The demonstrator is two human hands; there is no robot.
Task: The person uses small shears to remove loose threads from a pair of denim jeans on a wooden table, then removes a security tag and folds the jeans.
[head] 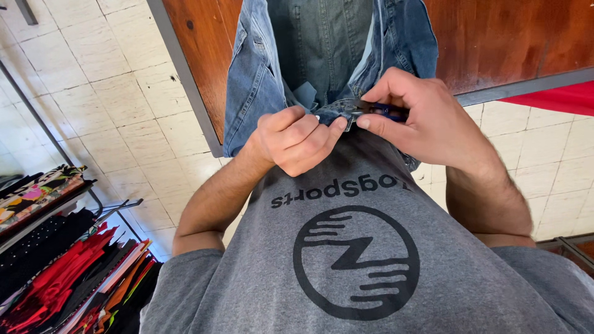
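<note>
A blue denim garment (260, 68) lies on a brown wooden table (495, 37), its near edge hanging over toward me. My left hand (297, 139) is closed on a fold of the denim at that near edge. My right hand (421, 120) pinches a small dark blue tool (388, 111) whose tip touches the same fold of denim, just right of my left thumb. What kind of tool it is stays unclear, since my fingers cover most of it. My grey printed T-shirt (359, 260) fills the lower part of the view.
The table has a grey metal edge (185, 80). Beige floor tiles (93, 93) lie to the left. A rack of folded colourful clothes (68, 272) stands at the lower left. A red cloth (557, 99) shows at the right under the table edge.
</note>
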